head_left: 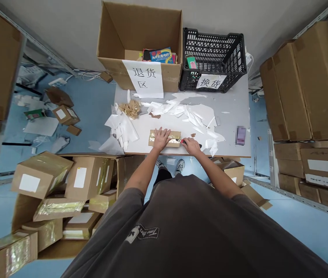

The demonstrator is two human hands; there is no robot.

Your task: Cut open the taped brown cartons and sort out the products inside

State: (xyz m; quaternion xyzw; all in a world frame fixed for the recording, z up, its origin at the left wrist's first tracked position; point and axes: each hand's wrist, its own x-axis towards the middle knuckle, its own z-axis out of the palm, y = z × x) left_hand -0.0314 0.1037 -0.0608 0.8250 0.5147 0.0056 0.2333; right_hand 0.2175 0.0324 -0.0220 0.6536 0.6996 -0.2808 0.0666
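A small cardboard box [151,138] with shiny tape on it lies flat close to the table's front edge. Pressed on its top, with fingers spread, is my left hand [161,139]. My right hand [192,146] is closed around a red and black utility knife [184,141], whose tip end points left at the right part of the box. Whether the blade touches the tape is too small to tell. Around the box lie torn strips of white paper [192,119] and a brown scrap [193,135].
At the back of the table [230,108] stand a large open carton [140,31] holding colourful boxes and a black plastic crate [214,50]. Crumpled tape [131,109] lies left, a phone-like purple object [240,135] right. A carton of taped parcels [79,177] stands on the left; shelved boxes [299,85] right.
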